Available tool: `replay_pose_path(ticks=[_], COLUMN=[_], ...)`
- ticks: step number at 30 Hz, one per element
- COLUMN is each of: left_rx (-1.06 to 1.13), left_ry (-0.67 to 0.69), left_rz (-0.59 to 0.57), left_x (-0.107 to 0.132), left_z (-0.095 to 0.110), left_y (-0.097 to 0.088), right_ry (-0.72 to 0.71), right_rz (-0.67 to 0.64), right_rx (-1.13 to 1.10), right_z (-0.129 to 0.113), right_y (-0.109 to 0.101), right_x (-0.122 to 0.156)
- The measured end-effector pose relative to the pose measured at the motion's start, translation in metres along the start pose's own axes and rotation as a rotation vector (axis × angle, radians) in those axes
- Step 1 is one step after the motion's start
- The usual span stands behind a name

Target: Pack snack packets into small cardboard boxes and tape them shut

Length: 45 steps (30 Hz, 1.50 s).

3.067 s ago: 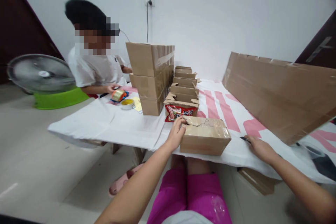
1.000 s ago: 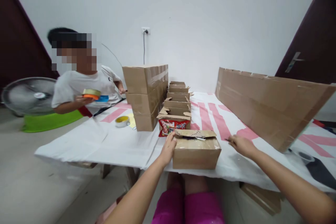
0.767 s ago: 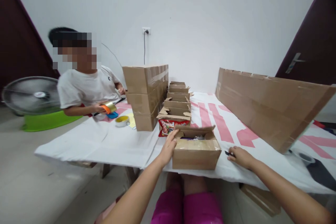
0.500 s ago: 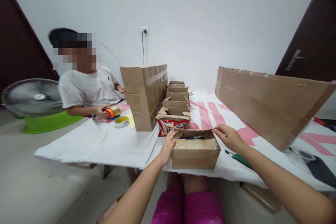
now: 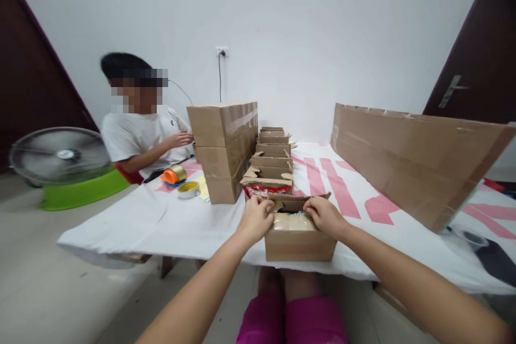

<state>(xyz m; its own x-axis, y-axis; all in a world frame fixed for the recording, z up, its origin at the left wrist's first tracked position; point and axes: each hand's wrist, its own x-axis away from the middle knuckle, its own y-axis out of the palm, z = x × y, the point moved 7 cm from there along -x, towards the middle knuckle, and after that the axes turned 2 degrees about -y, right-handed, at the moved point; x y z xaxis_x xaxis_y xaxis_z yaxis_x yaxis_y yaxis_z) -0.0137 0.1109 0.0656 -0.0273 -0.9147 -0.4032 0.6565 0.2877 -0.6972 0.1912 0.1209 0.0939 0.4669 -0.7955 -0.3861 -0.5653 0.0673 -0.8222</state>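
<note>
A small cardboard box [image 5: 300, 246] stands at the table's near edge, its back flap raised and clear tape across the front part of its top. At its left rear corner, my left hand [image 5: 256, 220] has its fingers curled over the edge. My right hand [image 5: 326, 216] pinches the right side of the opening, thumb and fingers together in front of the raised flap. What lies inside is mostly hidden by the hands and tape. Just behind, a red printed packet [image 5: 269, 190] leans against the first of a row of open boxes [image 5: 272, 162].
Taped boxes [image 5: 217, 158] are stacked left of the row. Tape rolls [image 5: 188, 189] and an orange tape dispenser [image 5: 173, 174] lie farther left, near a seated person [image 5: 137, 134]. A large cardboard panel [image 5: 407, 156] stands at right. A fan [image 5: 66, 155] is on the left.
My right hand has moved left and inward from the flap's right end. My left hand has shifted slightly. The other person has let go of the orange dispenser, which now lies on the table.
</note>
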Motion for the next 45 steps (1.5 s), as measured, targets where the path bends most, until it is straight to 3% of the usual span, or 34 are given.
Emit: replay_pose_path(ticks=[4,7,12,17,22,26,32,45], left_rx=[-0.134,-0.096,-0.012,0.022,0.092,0.150,0.144,0.054], left_ry=[0.096,0.063,-0.039,-0.150,-0.244,-0.290,-0.296,-0.180], left_rz=[-0.135,-0.258,-0.421,-0.480,-0.542,-0.566,-0.569,-0.592], left_x=[-0.004,-0.011,-0.026,-0.036,-0.038,-0.035,-0.035,-0.030], left_z=[0.051,0.065,0.057,0.064,0.081,0.080,0.071,0.075], left_y=[0.005,0.023,0.040,0.034,0.027,0.028,0.036,0.043], right_ry=[-0.028,-0.060,-0.097,-0.148,-0.256,-0.381,-0.493,-0.589], right_rz=[0.085,0.113,0.151,0.161,0.249,0.282,0.253,0.174], right_rx=[-0.015,-0.037,-0.086,-0.078,0.061,0.172,0.254,0.071], right_z=[-0.004,-0.006,-0.004,-0.011,-0.027,-0.035,-0.034,-0.027], right_y=[-0.003,-0.003,-0.007,-0.010,-0.017,-0.019,-0.017,-0.030], right_x=[0.010,0.014,0.015,0.012,0.012,0.020,0.032,0.065])
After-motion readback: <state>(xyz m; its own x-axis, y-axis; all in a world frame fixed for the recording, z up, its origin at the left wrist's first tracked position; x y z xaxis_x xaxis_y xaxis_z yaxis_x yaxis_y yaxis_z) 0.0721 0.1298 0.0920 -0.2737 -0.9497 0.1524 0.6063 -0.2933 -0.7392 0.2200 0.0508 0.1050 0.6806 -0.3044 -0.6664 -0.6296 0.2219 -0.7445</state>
